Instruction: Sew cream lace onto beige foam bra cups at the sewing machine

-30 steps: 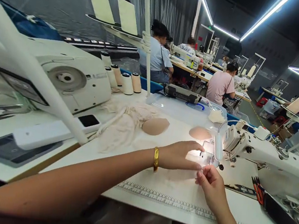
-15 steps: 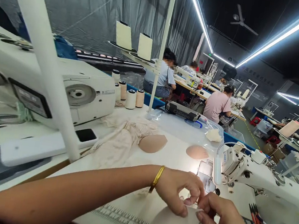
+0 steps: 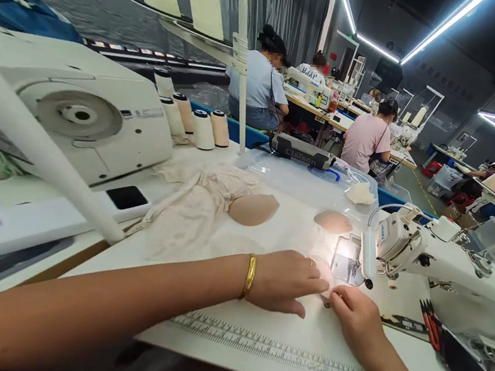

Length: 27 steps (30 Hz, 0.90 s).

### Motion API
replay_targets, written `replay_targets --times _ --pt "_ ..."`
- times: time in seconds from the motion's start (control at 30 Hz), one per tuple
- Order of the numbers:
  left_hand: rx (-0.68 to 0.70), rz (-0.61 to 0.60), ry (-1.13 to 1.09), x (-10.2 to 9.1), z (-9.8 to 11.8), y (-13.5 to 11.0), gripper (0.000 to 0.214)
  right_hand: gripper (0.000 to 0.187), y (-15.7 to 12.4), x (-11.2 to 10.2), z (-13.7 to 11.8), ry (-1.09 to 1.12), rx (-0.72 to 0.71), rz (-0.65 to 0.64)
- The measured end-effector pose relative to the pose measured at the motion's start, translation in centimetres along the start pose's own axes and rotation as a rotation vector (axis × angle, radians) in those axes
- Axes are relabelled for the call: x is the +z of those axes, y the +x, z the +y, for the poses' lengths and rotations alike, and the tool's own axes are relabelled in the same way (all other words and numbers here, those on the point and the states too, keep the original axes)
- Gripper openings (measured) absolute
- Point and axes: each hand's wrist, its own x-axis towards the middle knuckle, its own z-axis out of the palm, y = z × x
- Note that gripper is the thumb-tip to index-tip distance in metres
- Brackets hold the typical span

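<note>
Left hand (image 3: 283, 281) uncurled from pinch, fingers (image 3: 314, 287) straightened; thin fabric (image 3: 322, 268), earlier raised, now down on table (image 3: 291, 234).

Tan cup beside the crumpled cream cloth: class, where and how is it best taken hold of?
Probably pinch the tan cup at its pointed right end, coming from the picture's right with the left hand, the nearer one. That tip juts away from the cream cloth, while the rounded left end lies against it.
</note>
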Motion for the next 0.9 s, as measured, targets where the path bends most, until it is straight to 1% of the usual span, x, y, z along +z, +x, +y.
replay_targets --times 0.03,0.1,0.17,0.2,0.27,0.33,0.4,0.5,0.63,0.73,0.9 --pt "0.021 -0.013 0.004 0.6 0.1 0.2 0.013 0.025 -0.4 0.3 0.7 0.024 -0.015 -0.069" --pt "0.088 0.001 0.058 1.7 0.1 1.2 0.011 0.026 -0.9 0.6 2.0 0.067 -0.028 -0.198" --pt "0.116 -0.012 0.116 2.8 -0.3 2.5 0.013 0.028 -1.1 0.7 3.2 0.117 -0.012 -0.260" --pt "0.095 -0.040 0.124 3.2 -0.5 3.0 0.016 0.029 -1.1 0.8 3.6 0.147 -0.002 -0.263" --pt "0.003 -0.096 0.090 3.9 -0.8 3.7 0.022 0.033 -1.2 1.0 4.2 0.207 0.022 -0.246" --pt "-0.068 -0.108 0.031 4.4 -0.8 3.8 0.026 0.037 -1.5 1.1 4.5 0.232 0.044 -0.227" --pt "-0.074 -0.063 -0.002 4.6 -0.5 3.5 0.027 0.040 -1.8 0.9 4.4 0.212 0.071 -0.227" --pt "-0.064 0.015 -0.021 4.9 -0.1 2.9 0.025 0.044 -2.1 -0.1 4.3 0.159 0.105 -0.278" --pt "-0.055 0.018 -0.090 5.5 -0.1 2.6 0.023 0.043 -2.2 -1.0 4.2 0.214 0.067 -0.295" --pt "-0.057 0.041 -0.132 5.8 -0.2 2.4 0.025 0.041 -2.1 -1.1 4.2 0.268 0.057 -0.315" --pt "-0.071 0.079 -0.180 5.8 0.1 2.5 0.018 0.039 -1.8 -1.4 4.2 0.323 0.058 -0.342"
